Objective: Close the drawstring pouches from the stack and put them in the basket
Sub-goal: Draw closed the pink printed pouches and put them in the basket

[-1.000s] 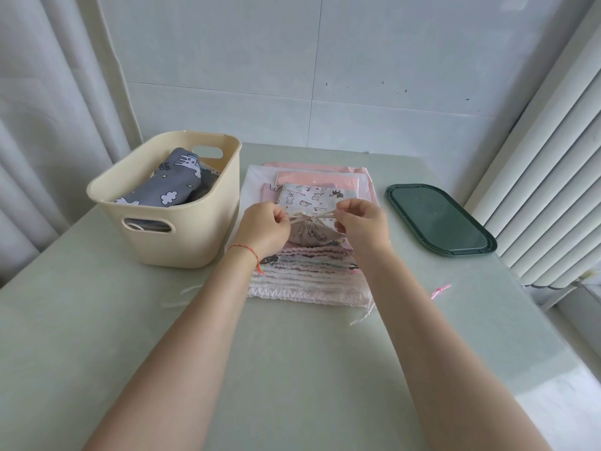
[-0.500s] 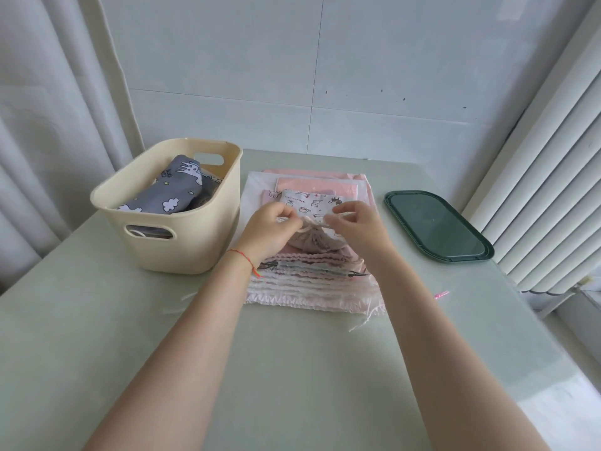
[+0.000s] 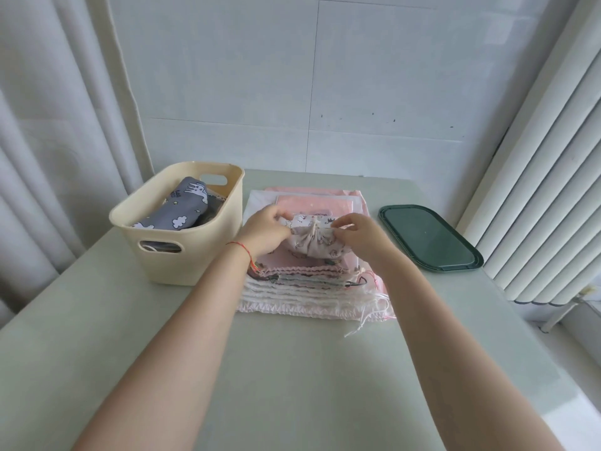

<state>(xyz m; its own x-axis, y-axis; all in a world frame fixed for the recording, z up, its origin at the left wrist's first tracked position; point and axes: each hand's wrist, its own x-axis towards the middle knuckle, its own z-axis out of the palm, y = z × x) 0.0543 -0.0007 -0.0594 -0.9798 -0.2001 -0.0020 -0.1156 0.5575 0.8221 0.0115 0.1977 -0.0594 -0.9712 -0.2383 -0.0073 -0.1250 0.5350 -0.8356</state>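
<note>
The small cat-print drawstring pouch [image 3: 317,244] sits gathered on top of the stack of pouches [image 3: 309,288], its cord cinched at the neck. My left hand [image 3: 265,234] and right hand [image 3: 359,237] each pinch its top edge, one grip on either side. Left of the stack stands the cream basket [image 3: 182,255], holding a grey cloud-print pouch [image 3: 185,206]. A dark green tray [image 3: 429,237] lies to the right on the surface [image 3: 292,385].
</note>
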